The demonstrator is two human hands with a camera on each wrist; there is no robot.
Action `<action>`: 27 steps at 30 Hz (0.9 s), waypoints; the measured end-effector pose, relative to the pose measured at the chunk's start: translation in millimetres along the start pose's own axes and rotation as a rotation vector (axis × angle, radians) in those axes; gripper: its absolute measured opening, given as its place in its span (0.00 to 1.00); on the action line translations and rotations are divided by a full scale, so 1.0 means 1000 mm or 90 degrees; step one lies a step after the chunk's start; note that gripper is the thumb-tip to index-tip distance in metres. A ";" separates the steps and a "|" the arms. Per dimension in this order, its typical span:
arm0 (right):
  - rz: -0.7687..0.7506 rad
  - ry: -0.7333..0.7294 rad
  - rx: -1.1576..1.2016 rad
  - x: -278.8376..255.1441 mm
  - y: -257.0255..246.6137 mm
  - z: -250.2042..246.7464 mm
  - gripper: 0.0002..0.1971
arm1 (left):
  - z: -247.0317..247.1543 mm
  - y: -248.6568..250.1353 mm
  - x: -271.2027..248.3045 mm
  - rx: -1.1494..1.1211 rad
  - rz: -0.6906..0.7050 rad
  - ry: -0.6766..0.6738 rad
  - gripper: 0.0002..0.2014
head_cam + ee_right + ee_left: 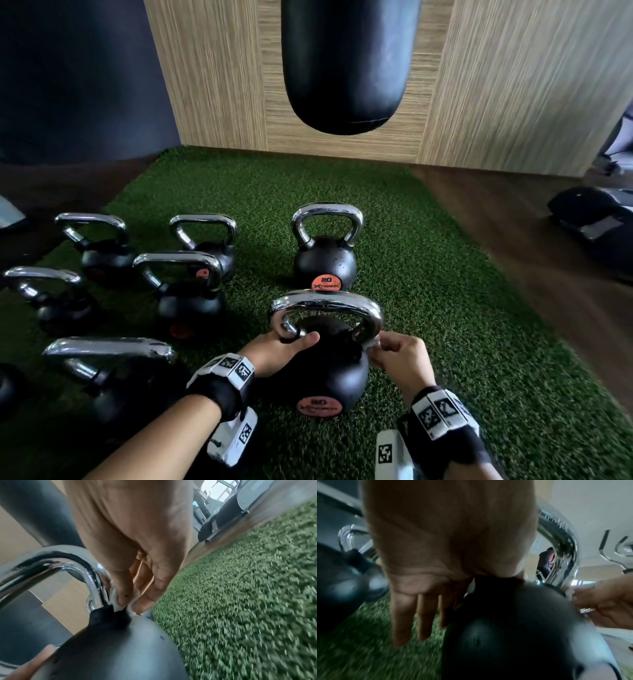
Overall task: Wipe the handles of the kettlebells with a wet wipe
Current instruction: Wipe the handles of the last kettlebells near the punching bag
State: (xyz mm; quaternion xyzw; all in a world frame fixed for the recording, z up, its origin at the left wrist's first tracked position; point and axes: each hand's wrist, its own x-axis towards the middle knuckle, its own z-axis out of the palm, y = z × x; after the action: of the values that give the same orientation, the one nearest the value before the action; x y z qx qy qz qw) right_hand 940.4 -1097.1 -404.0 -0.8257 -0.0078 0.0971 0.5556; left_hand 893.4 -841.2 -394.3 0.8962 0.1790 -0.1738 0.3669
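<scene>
I am at the wiping step on the nearest kettlebell, which stands on the green turf mat near its front edge, roughly midway across, its chrome handle arching up toward me. My right hand pinches the white wet wipe between thumb and fingertips and presses it against the base of the handle's right leg, just where the chrome meets the black body. My left hand steadies the bell at the opposite leg, thumb laid across the black body; from the left wrist view its fingers hang fairly straight down the side, so I read it as bracing more than gripping (the contact at the leg itself is hidden under the palm). Next, I judge, the wipe must travel up the right leg, over the arch and down the left, which means the left hand has to shift out of the way. Another kettlebell marked 20 stands behind this one, and a cluster of five more fills the mat's left side; whether any of their handles are already wiped I cannot tell. The label on my bell is blurred, both wrist views are smeared, and most of the wipe is buried in my fingers. A black punching bag hangs beyond the mat's far edge.
</scene>
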 end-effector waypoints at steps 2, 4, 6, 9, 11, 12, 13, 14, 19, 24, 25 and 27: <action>-0.007 0.004 0.002 -0.003 -0.001 -0.005 0.05 | -0.009 0.005 -0.005 0.100 -0.013 -0.030 0.47; -0.058 0.077 -0.053 -0.009 -0.009 -0.018 0.09 | -0.022 0.008 -0.016 0.211 0.005 -0.087 0.42; -0.111 0.162 -0.046 -0.018 -0.023 -0.034 0.15 | -0.041 0.013 -0.030 0.283 0.043 -0.162 0.27; -0.185 0.169 0.055 -0.028 -0.057 -0.049 0.12 | -0.078 0.021 -0.054 0.223 0.136 -0.158 0.25; -0.250 0.100 0.089 -0.035 -0.083 -0.052 0.11 | -0.098 0.032 -0.071 0.037 0.247 -0.054 0.19; -0.284 0.059 0.097 -0.039 -0.096 -0.053 0.12 | -0.103 0.039 -0.078 -0.088 0.301 0.004 0.16; -0.312 0.018 0.100 -0.044 -0.109 -0.052 0.13 | -0.105 0.046 -0.085 -0.205 0.349 0.055 0.15; -0.331 -0.021 0.097 -0.048 -0.120 -0.050 0.14 | -0.105 0.053 -0.089 -0.295 0.392 0.093 0.15; -0.384 -0.105 0.089 -0.058 -0.147 -0.028 0.14 | -0.091 0.075 -0.090 -0.391 0.496 0.059 0.22; -0.378 -0.021 0.108 -0.059 -0.149 -0.019 0.20 | -0.085 0.075 -0.084 -0.286 0.506 0.111 0.18; -0.385 0.000 0.098 -0.059 -0.150 -0.018 0.22 | -0.083 0.075 -0.084 -0.308 0.504 0.097 0.17; -0.393 0.032 0.068 -0.056 -0.147 -0.016 0.22 | -0.080 0.076 -0.083 -0.334 0.514 0.111 0.15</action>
State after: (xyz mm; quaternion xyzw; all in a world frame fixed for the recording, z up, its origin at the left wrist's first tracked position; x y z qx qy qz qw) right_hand 901.7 -1062.6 -254.9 -0.7562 -0.2393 -0.0960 0.6014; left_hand 868.8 -849.9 -258.2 0.7824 -0.1152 0.1091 0.6023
